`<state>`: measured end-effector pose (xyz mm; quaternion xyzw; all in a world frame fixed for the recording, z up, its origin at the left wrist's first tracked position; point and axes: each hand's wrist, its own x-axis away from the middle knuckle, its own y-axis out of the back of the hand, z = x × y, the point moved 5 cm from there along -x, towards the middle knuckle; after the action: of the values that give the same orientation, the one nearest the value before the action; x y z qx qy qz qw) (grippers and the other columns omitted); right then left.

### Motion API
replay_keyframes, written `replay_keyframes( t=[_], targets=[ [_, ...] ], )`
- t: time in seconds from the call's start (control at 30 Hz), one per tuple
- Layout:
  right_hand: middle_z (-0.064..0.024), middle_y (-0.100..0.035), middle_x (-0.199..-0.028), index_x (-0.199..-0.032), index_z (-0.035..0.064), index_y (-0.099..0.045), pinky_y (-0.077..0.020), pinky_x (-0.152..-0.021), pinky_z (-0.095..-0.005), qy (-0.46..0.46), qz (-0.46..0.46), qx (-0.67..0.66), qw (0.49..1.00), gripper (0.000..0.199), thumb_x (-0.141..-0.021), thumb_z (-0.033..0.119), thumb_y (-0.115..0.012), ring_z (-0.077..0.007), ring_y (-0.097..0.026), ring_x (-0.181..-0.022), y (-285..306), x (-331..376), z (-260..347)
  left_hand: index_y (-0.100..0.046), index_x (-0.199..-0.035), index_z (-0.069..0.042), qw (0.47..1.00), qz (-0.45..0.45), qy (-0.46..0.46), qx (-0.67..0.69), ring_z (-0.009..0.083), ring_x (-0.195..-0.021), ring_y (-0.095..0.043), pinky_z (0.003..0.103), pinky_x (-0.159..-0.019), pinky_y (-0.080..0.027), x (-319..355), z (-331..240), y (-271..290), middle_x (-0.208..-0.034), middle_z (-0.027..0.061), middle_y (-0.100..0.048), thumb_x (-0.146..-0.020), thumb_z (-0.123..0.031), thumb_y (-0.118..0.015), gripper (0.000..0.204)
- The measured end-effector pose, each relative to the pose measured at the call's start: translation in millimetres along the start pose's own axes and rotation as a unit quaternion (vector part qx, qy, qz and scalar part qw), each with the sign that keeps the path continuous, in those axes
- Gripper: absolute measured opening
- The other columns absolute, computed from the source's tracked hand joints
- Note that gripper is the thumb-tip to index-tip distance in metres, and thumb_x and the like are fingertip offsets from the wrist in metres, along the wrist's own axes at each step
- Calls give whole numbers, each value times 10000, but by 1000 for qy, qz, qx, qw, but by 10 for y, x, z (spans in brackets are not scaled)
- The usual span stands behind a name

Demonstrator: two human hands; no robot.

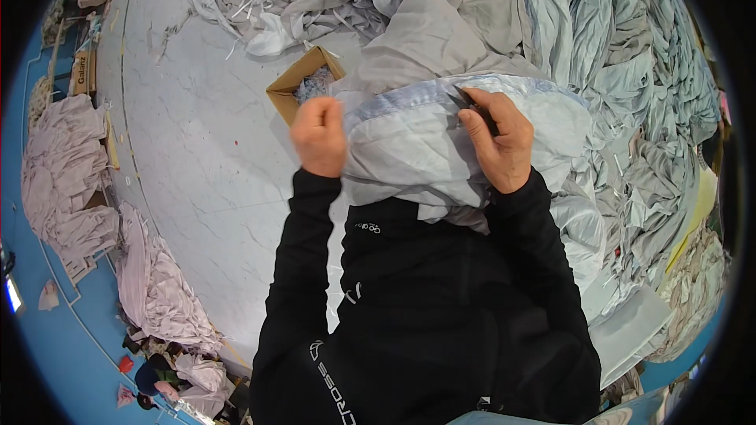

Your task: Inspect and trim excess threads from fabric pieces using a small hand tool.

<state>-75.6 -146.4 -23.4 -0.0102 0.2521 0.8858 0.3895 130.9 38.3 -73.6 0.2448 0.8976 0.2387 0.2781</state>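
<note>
I hold a pale grey-blue quilted fabric piece [409,149] up in front of my chest. My left hand [319,135] is closed on its left edge. At the upper right edge of the piece, my right hand [498,140] pinches the seam, and something small and dark shows between its fingers; I cannot tell what it is. Both sleeves are black. The fabric hangs down against my black jacket.
A small open cardboard box [303,83] with scraps sits on the white marbled table [197,157] just behind my left hand. A large heap of grey fabric [614,71] covers the table's back and right. Pinkish fabric piles [67,173] lie on the blue floor at left.
</note>
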Motion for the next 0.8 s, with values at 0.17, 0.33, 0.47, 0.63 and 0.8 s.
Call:
replay_keyframes(
  t=[0.17,0.33,0.47,0.63,0.8],
  targets=[
    [-37,-619,-859,-1133,-32,-649,-453,-701,-233,-32,-15,-16,999,231,-916,47,-667,-102,-556,-753,141,-77,-98,-651,-977,-42,945,60,-73,-312,356,-1042,-574,417,-852,-462,-100,-28,81,-1110,131,-617,-810,-108,-715,190],
    [-68,-636,-862,-1099,-28,-657,-462,-681,-244,-39,-40,-42,998,220,-903,67,-688,-124,-576,-732,134,-100,-51,-665,-976,-33,979,199,-12,34,309,-907,-621,387,-771,-487,-458,-835,-504,-989,115,-638,-775,-166,-753,257],
    [-48,-651,-916,-1107,-33,-649,-466,-712,-232,-40,-15,-31,999,212,-929,80,-672,-97,-575,-772,163,-76,-54,-672,-918,-22,942,333,37,-6,264,-735,-630,367,-672,-495,-506,-942,-697,-884,111,-651,-752,-210,-781,274],
    [-72,-640,-877,-1085,-25,-649,-475,-684,-257,-24,5,-13,1000,220,-885,53,-701,-136,-597,-750,135,-72,-15,-674,-866,-15,950,288,84,89,221,-664,-606,325,-611,-480,-351,-840,-697,-828,101,-636,-721,-139,-806,232],
    [-111,-624,-833,-1049,0,-654,-479,-613,-290,24,-2,38,999,244,-827,47,-744,-214,-610,-671,8,-1,49,-676,-851,0,960,184,116,176,127,-592,-558,260,-542,-439,-165,-910,-665,-792,63,-612,-740,-18,-782,155]
  ],
)
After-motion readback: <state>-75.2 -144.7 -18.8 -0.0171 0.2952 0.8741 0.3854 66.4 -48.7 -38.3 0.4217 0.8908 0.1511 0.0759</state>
